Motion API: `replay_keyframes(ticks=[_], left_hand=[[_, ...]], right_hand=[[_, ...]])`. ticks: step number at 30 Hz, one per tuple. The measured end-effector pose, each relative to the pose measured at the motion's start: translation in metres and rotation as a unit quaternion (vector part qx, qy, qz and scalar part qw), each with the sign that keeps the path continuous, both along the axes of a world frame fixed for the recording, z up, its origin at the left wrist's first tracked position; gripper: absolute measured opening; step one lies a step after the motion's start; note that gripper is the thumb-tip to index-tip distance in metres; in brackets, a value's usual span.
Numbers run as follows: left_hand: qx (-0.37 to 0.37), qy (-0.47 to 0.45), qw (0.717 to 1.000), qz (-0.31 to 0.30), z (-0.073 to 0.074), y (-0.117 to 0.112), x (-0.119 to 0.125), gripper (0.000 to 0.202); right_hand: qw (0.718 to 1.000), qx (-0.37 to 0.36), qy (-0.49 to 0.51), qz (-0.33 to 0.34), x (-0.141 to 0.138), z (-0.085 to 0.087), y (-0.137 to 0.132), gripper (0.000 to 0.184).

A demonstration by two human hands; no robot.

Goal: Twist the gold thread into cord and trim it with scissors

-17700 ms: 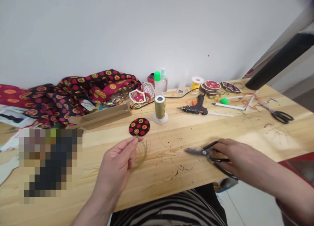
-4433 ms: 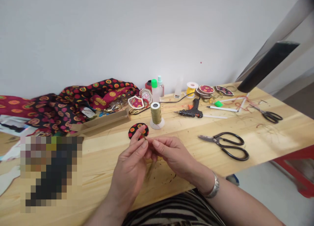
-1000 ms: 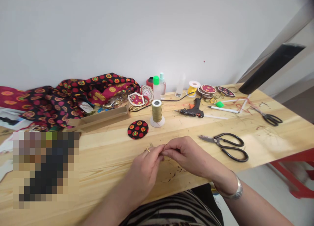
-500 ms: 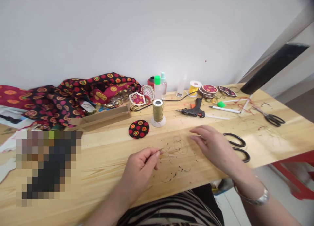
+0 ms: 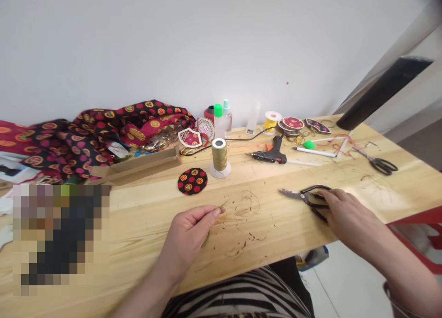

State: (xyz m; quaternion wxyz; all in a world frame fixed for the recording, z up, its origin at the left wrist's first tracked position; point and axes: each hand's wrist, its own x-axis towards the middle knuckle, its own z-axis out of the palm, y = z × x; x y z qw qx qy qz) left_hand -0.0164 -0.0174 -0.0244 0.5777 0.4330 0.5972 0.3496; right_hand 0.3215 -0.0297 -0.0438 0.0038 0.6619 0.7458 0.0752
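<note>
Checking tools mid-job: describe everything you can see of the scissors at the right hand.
The scissors have short grey metal-looking blades, seemingly closed, a round pivot and wide black looped handles. They appear to rest on the wooden table, blade tips pointing left in the view. The right hand covers part of the handles; how firmly it grips is unclear.

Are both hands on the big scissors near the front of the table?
No, only the right hand is at the big scissors; the left hand is apart from them, pinching thin strands.

A glue gun (image 5: pixel 275 155) lies near a yellow spool (image 5: pixel 270 124), crumpled fabric (image 5: pixel 143 117) behind a cardboard tray (image 5: pixel 141 169).
</note>
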Motion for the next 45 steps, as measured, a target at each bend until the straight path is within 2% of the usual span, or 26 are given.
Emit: replay_keyframes(ticks=[3,6,9,11,12,14,17,20,22,24,26,29,31,34,39,45], left_hand=[[-0.008,-0.020,1.000,0.017,0.000,0.000,0.000,0.039],[-0.016,-0.030,0.999,0.039,0.002,0.000,0.000,0.037],[-0.024,-0.039,0.997,0.065,0.006,0.001,0.001,0.033],[-0.025,-0.043,0.995,0.083,0.009,0.001,0.002,0.031],[-0.024,-0.045,0.995,0.090,0.009,0.001,0.001,0.031],[-0.023,-0.050,0.994,0.095,0.010,0.001,0.000,0.033],[-0.013,-0.053,0.994,0.094,0.008,0.000,-0.002,0.035],[-0.001,-0.067,0.993,0.096,0.007,0.001,-0.005,0.033],[0.006,-0.075,0.992,0.102,0.008,0.001,-0.007,0.031],[0.012,-0.083,0.990,0.112,0.010,0.003,-0.009,0.030],[0.016,-0.095,0.987,0.125,0.012,0.003,-0.011,0.029],[0.022,-0.117,0.983,0.142,0.014,0.004,-0.011,0.027],[0.024,-0.125,0.981,0.147,0.017,0.003,-0.008,0.025],[0.018,-0.121,0.982,0.142,0.021,0.001,-0.004,0.028],[0.016,-0.080,0.990,0.117,0.023,-0.003,0.000,0.033],[0.044,0.017,0.994,0.095,0.021,-0.006,-0.001,0.028]], right_hand=[[1.000,-0.018,0.014,0.004,-0.003,0.008,0.003,0.031],[0.997,-0.057,0.047,-0.008,-0.012,0.020,0.005,0.021],[0.984,-0.094,0.147,-0.021,-0.029,0.033,0.001,0.010],[0.958,-0.126,0.257,-0.004,-0.046,0.040,-0.004,0.008],[0.935,-0.146,0.323,0.015,-0.056,0.042,-0.006,0.009],[0.865,-0.188,0.459,0.068,-0.077,0.045,-0.010,0.011],[0.727,-0.276,0.620,0.106,-0.107,0.044,-0.014,0.016],[0.594,-0.391,0.695,0.108,-0.126,0.042,-0.014,0.041],[0.533,-0.446,0.710,0.113,-0.132,0.040,-0.012,0.058],[0.502,-0.478,0.711,0.118,-0.133,0.039,-0.012,0.069],[0.510,-0.479,0.705,0.118,-0.133,0.037,-0.013,0.072],[0.574,-0.453,0.669,0.134,-0.133,0.032,-0.017,0.070],[0.602,-0.451,0.641,0.156,-0.134,0.029,-0.018,0.070],[0.596,-0.446,0.645,0.172,-0.137,0.026,-0.017,0.071],[0.578,-0.427,0.678,0.154,-0.140,0.023,-0.011,0.068],[0.611,-0.406,0.658,0.171,-0.138,0.021,-0.007,0.070]])
